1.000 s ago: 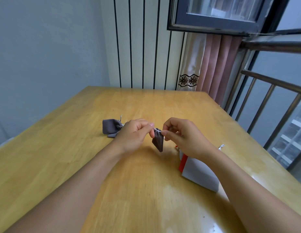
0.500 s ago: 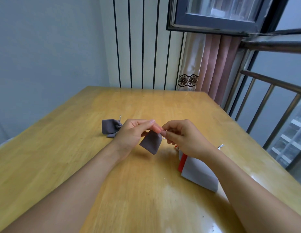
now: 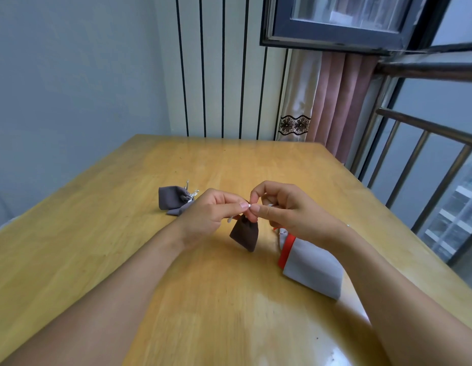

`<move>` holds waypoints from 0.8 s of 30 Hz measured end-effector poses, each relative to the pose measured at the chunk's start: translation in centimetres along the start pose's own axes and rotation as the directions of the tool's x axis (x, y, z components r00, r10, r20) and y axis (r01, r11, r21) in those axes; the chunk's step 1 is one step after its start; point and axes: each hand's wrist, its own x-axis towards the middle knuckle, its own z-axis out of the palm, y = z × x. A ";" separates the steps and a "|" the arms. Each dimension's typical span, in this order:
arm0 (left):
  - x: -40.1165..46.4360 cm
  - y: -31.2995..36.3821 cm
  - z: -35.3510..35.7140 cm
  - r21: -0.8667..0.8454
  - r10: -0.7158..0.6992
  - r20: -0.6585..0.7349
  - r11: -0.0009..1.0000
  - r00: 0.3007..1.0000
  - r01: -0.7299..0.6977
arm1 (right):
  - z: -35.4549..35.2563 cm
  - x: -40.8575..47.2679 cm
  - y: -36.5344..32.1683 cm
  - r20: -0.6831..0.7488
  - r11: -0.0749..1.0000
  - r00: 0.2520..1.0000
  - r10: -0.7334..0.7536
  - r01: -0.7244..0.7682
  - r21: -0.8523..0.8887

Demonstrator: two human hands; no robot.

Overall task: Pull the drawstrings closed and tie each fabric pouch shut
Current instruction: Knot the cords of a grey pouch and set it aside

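- left hand (image 3: 211, 217) and right hand (image 3: 285, 211) raised together over the middle of the wooden table (image 3: 103, 247), fingertips nearly touching
- both hands pinch the white drawstring (image 3: 252, 206) at the mouth of a small dark brown pouch (image 3: 244, 233); left thumb and forefinger curled on the cord from one side, right thumb and forefinger from the other
- short cord end (image 3: 229, 220) pokes out below the left fingers
- dark brown pouch hangs from the cord, tilted, mouth gathered up under the fingertips; cannot tell if its lower corner touches the table
- cannot tell if a knot is formed, fingers hide the mouth
- two grey pouches (image 3: 174, 198) lie on the table toward the far left edge, just beyond the left hand, one overlapping the other, mouths cinched with white cords (image 3: 190, 192) sticking out
- light grey pouch with a red band (image 3: 312, 268) lies flat near the right edge of the table, under the right wrist, red-banded mouth pointing toward the dark brown pouch, its cord partly hidden by the hand
- both forearms bare, reaching in from the near edge
- beyond the far edge: striped wall panel (image 3: 221, 75), pink curtain (image 3: 337, 101); railing (image 3: 427, 143) past the right edge
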 end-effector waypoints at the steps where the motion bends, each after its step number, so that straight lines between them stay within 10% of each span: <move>1: 0.0 -0.1 0.0 0.006 0.002 0.008 1.000 1.000 -0.002 | 0.0 0.0 -0.1 0.015 1.000 1.000 0.006 -0.006 0.002; 24: -0.1 0.1 0.7 -0.579 -0.281 -0.060 0.791 0.958 0.196 | 1.0 0.1 -0.6 -0.007 0.959 0.996 0.090 -0.085 0.270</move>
